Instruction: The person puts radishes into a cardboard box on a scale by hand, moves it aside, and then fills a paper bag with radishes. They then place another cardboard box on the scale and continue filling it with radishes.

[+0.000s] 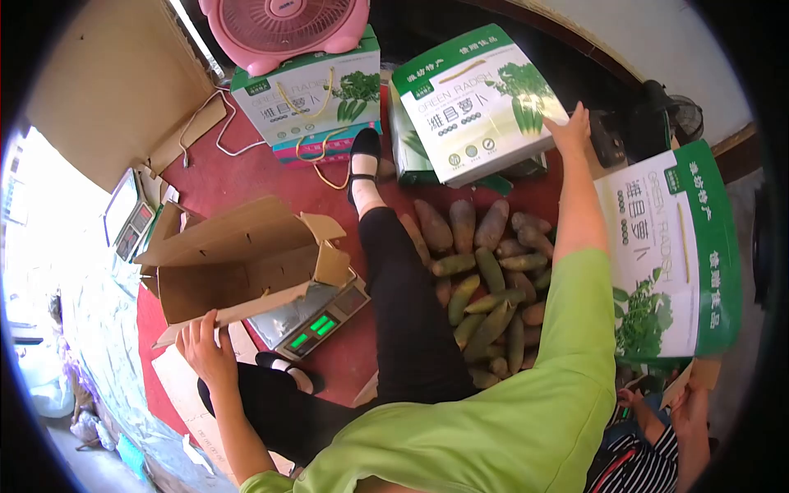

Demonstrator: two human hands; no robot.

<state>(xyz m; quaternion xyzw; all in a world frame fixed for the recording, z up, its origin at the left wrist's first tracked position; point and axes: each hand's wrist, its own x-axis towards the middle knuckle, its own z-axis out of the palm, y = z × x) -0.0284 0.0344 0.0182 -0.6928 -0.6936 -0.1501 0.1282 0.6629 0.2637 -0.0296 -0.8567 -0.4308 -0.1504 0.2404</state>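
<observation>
My left hand [205, 349] grips the lower edge of an open brown cardboard box [234, 263] that rests on a digital scale [319, 327] with green digits. My right hand [569, 127] reaches far forward and holds the right corner of a green-and-white radish gift box [472, 103], which stands tilted on the red floor. My legs in black trousers stretch out between the two. A pile of long green-brown radishes [485, 287] lies on the floor under my right arm.
A co-worker in a striped top at lower right holds another green radish box [670, 255]. A third radish box [308, 94] stands at the back under a pink fan [279, 25]. A second scale [127, 218] sits at the left by flattened cardboard.
</observation>
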